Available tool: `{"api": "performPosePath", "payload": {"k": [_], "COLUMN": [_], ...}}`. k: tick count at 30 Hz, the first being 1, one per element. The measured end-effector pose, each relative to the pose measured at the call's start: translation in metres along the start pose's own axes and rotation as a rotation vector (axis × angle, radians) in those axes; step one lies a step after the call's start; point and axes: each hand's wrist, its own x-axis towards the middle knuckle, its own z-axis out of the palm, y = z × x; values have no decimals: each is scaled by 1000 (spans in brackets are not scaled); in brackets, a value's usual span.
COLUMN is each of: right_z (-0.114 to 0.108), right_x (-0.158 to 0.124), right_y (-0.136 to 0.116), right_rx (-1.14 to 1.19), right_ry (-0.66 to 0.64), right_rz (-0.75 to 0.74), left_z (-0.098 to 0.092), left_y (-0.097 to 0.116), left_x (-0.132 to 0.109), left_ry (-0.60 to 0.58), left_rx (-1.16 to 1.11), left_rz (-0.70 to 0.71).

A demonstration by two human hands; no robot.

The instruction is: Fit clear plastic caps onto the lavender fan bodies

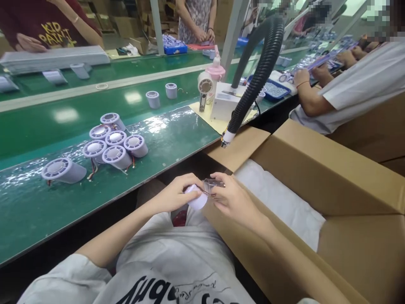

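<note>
Over my lap, my left hand [182, 192] is closed around a pale lavender cylindrical housing [198, 200], its thumb lying across the side. My right hand [232, 196] grips a clear plastic cup-like piece [212, 185] between thumb and fingers. The clear piece meets the housing end to end; whether one sits inside the other I cannot tell. To the left on the green bench stands a cluster of similar lavender fan housings [115, 138] with round vented tops and thin coloured wires. One more housing [65, 169] leans apart from them, nearer the left.
An open cardboard box [357, 169] with white padding [278, 198] stands at my right. A black corrugated hose [264, 63] arches above the bench edge from a white box-shaped device [226, 103]. More housings [153, 99] sit on the green belt. Co-workers are across and to the right.
</note>
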Motion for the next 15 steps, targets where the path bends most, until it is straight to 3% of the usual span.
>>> {"api": "performPosePath", "payload": {"k": [3, 7, 10, 15], "right_z": [-5, -8, -5, -3], "right_x": [-3, -1, 0, 0], "right_y": [-5, -8, -4, 5], "right_rx": [307, 582, 713, 1035], "right_ry": [-51, 71, 136, 127], "right_rz": [68, 216, 294, 359], "left_z": [3, 11, 16, 20], "left_y": [-1, -15, -22, -17], "left_x": [-6, -10, -12, -17], "left_ry": [96, 157, 125, 12], "left_rx": [84, 119, 140, -242], "left_rz": [61, 98, 127, 40]}}
